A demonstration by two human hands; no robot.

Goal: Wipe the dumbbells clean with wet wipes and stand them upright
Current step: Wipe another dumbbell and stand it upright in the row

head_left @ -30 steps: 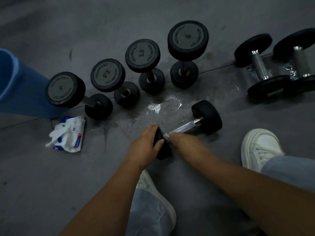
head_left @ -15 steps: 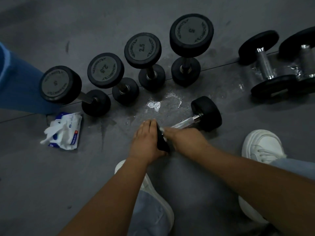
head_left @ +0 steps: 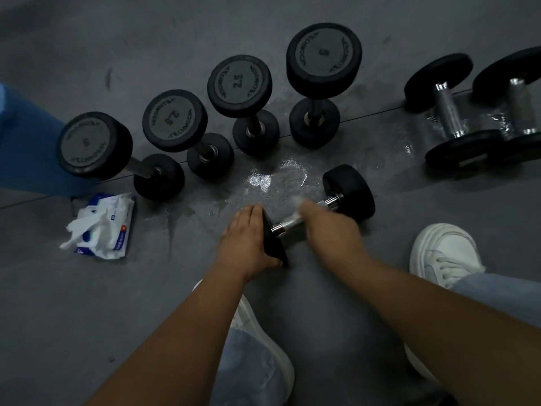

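Slid up the bar since half a second before, from the near end to about its middle: right hand. Kept to the same spots otherwise.

Saw a blue bin at far left, and a wipes pack just in front of it on the floor, white sheets sticking out. Counted four upright dumbbells in a row behind, black heads up, marked 5, 2.5, 2.5 and 5.

Found the dumbbell being cleaned lying on its side at centre, just beside a wet patch, long axis running from near-left to far-right. Saw the left hand with its palm against the near head, fingers together over the top, thumb hooked round the lower rim. Saw the right hand knuckles up over the bar, fingers curled down round a white wipe, all of it blurred. Noted black rubber heads and a shiny chrome bar.

Saw two lying dumbbells side by side at far right, well apart from the row. Glimpsed white shoes at the lower right.
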